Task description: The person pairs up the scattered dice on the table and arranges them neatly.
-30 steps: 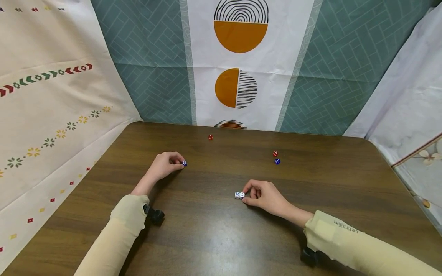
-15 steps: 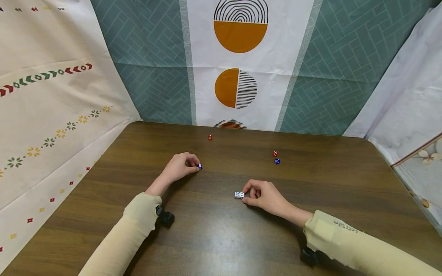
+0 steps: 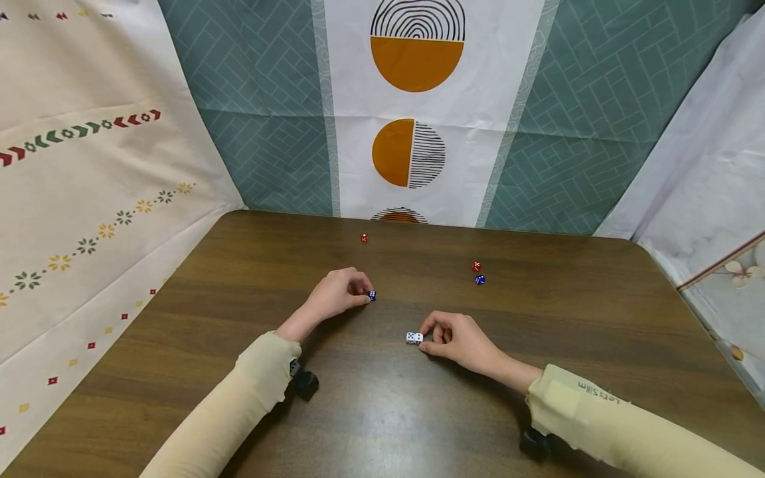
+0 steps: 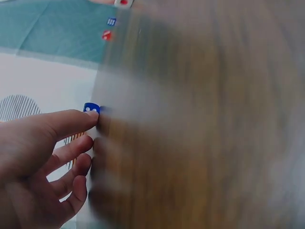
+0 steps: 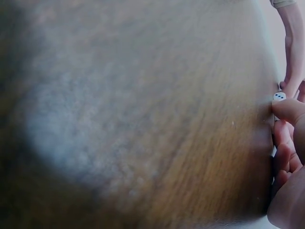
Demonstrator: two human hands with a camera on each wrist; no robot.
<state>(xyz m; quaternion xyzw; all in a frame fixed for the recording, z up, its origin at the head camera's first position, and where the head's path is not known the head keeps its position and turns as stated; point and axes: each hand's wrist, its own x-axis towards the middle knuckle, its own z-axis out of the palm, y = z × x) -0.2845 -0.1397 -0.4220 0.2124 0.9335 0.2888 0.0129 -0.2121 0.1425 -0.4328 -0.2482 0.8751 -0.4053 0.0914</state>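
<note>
In the head view my left hand (image 3: 337, 295) pinches a blue die (image 3: 372, 295) between thumb and fingers, low at the table's surface. The left wrist view shows the thumb against this blue die (image 4: 91, 108), with the other fingers curled beneath. Nearer to me and to the right, my right hand (image 3: 457, 340) pinches a white die (image 3: 419, 338) by its sides. Touching that die on its left is a second white die (image 3: 410, 338). In the right wrist view a white die (image 5: 279, 96) shows just beyond the thumb; the other fingers are curled.
Toward the back right, a red die (image 3: 476, 266) lies just behind another blue die (image 3: 481, 280). A lone red die (image 3: 364, 238) sits near the back edge of the brown wooden table (image 3: 287, 232). Patterned cloths (image 3: 269, 133) hang behind and beside the table.
My left hand has moved to the right and slightly nearer with the blue die in its fingertips. The right hand and the white dice have stayed in place.
</note>
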